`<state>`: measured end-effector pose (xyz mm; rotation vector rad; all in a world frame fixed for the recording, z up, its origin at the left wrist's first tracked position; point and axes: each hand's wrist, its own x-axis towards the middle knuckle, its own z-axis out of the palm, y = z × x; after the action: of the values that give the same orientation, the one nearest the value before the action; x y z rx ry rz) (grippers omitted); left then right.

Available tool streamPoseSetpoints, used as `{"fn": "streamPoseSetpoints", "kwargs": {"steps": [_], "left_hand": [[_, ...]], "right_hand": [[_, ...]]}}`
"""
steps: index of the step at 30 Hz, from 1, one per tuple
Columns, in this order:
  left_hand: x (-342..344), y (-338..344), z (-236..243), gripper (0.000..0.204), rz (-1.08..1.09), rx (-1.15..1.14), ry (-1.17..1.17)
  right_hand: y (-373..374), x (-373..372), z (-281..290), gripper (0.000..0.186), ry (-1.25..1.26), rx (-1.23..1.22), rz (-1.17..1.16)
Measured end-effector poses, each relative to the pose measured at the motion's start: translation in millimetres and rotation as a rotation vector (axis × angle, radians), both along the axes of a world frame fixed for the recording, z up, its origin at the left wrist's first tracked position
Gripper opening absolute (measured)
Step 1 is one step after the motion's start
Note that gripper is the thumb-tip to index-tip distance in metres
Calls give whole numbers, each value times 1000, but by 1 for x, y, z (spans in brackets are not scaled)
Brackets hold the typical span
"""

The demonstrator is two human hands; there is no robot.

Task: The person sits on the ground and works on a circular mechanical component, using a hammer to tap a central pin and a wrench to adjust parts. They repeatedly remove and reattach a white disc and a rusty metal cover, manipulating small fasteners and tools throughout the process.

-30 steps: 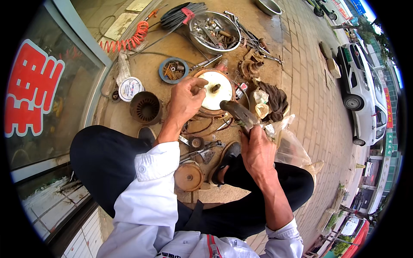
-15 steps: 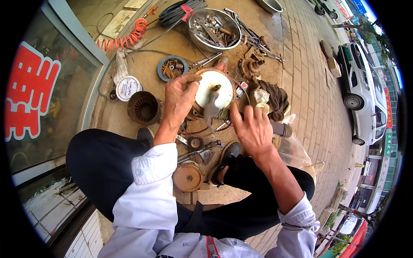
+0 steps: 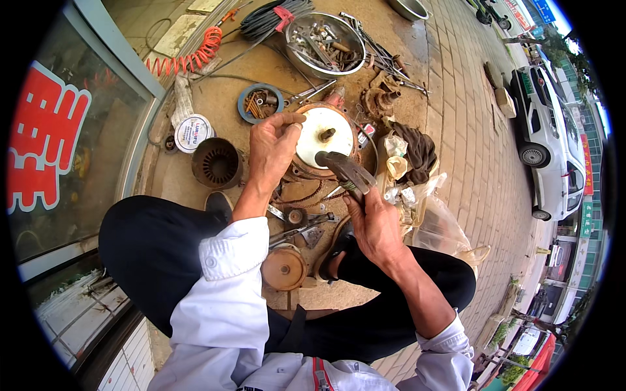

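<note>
My right hand [image 3: 378,228] is wrapped round the short handle of a claw hammer [image 3: 345,171]. The hammer's head hangs over the lower right edge of a round white disc [image 3: 317,140] with a rusty metal rim. A dark stub [image 3: 327,134] stands up at the disc's middle. At the upper left of the rim is my left hand [image 3: 274,146], thumb and forefinger pressed together; what they pinch, if anything, is hidden. Below the disc, a rusty chain [image 3: 303,195] lies partly covered on the ground.
A slotted dark cylinder [image 3: 217,163], a white tub [image 3: 193,133] and a blue-rimmed dish of bolts [image 3: 260,104] stand left. Behind is a metal basin [image 3: 325,45] of parts. Dark cloth [image 3: 417,153] and plastic bags [image 3: 443,228] lie right. A rusty round part [image 3: 284,268] sits between my legs.
My right hand has drawn back toward me, and the hammer's head has shifted from the disc's middle to its lower right edge. My left hand stays at the rim.
</note>
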<state>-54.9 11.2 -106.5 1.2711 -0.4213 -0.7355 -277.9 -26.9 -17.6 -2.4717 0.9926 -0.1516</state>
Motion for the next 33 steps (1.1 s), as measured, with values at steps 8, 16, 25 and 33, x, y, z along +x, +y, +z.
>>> {"fn": "streamPoseSetpoints", "kwargs": {"steps": [8, 16, 25, 33], "left_hand": [[-3, -1, 10, 21, 33, -58, 56], [2, 1, 4, 20, -31, 39, 9], [-1, 0, 0, 20, -21, 30, 36], [4, -3, 10, 20, -35, 20, 12]], "right_hand": [[-24, 27, -27, 29, 19, -234, 25], [-12, -9, 2, 29, 70, -148, -15], [-23, 26, 1, 31, 141, -179, 7], [-26, 35, 11, 31, 187, -114, 12]]}}
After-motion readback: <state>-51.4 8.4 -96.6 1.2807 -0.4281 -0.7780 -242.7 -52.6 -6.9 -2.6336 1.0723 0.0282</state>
